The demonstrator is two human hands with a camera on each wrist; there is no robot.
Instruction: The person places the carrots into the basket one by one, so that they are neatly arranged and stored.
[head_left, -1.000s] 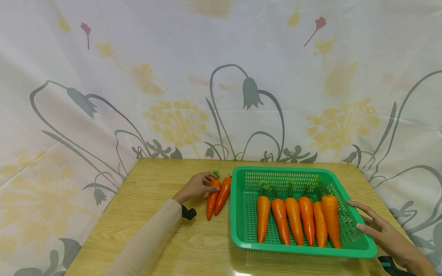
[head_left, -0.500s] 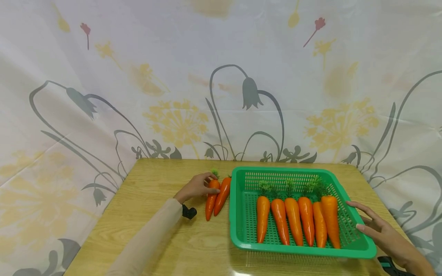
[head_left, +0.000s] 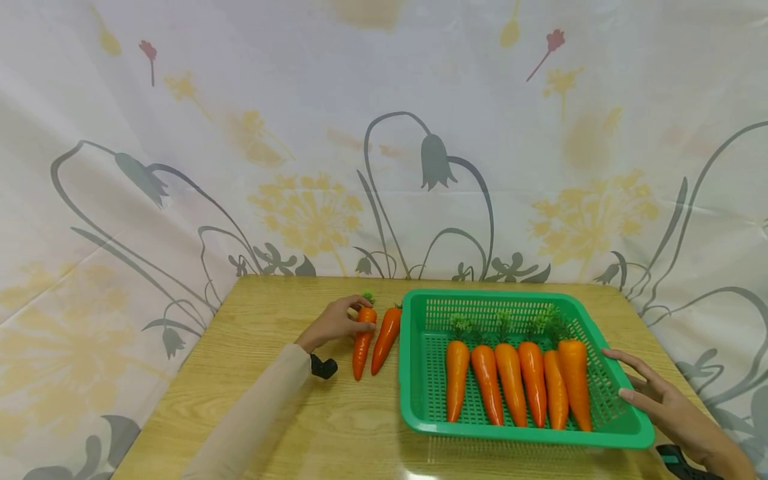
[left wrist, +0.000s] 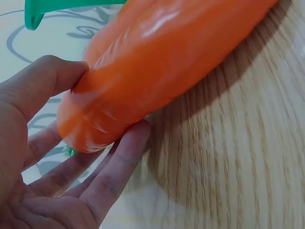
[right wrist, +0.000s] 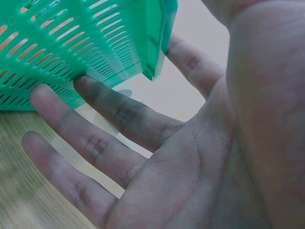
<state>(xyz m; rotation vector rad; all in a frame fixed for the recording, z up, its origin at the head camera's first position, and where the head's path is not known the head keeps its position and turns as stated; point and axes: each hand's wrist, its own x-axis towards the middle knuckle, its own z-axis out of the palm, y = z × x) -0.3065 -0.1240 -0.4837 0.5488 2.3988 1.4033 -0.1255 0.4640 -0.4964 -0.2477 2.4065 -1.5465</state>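
Observation:
My left hand (head_left: 336,321) pinches the thick top end of a glossy orange carrot (head_left: 363,337), its thumb on one side and fingertips on the other in the left wrist view. A small green tuft shows beyond that hand. Just to the right, a second carrot (head_left: 387,341) lies against the left side of a green plastic basket (head_left: 406,373). Several carrots (head_left: 509,383) lie side by side inside the basket, leafy tops toward the back. At the basket's right rim rests my right hand (head_left: 669,407), thumb and index fingertip on the rim; its other fingers extend straight along the outer wall.
A wood-grain table (head_left: 288,407) carries everything, its back edge meeting a flower-printed cloth (head_left: 324,133) that hangs behind and at both sides. The basket takes up the table's right half.
My left hand has moved slightly left with the carrot in it, opening a gap to the second carrot. The basket and my right hand stay in place.

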